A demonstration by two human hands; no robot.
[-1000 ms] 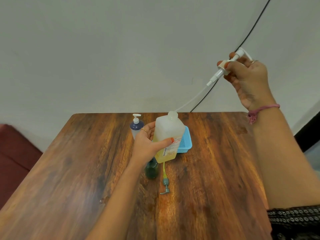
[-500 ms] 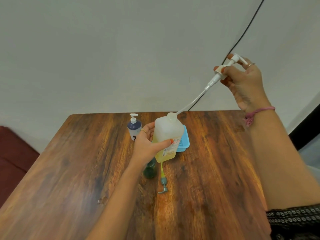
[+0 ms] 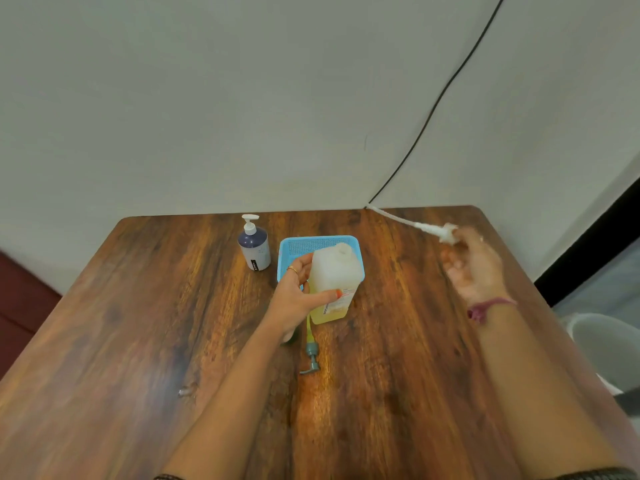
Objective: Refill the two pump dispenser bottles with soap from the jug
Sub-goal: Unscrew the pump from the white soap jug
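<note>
Our left hand (image 3: 294, 299) is wrapped round the jug (image 3: 333, 282), thumb across its front and fingers curled behind, holding it upright at the middle of the wooden table (image 3: 138, 341); its neck is uncapped and yellow soap fills only its lower part. The jug stands in front of a blue basket (image 3: 294, 244), hiding most of it. Far left of the basket stands a small dark bottle (image 3: 254, 245) with its white pump on. Near us, just below the jug, a grey pump head (image 3: 311, 356) with a yellow tube lies flat on the wood, and the green bottle it seems to belong to is almost wholly hidden under our left wrist. Our right hand (image 3: 474, 268) is over the far right of the table, blurred, with the jug's white pump (image 3: 433, 231) at its fingertips; we cannot tell whether the fingers pinch it or are apart. A black cable (image 3: 433, 109) runs up the wall and a grey bin (image 3: 606, 344) sits right of the table
</note>
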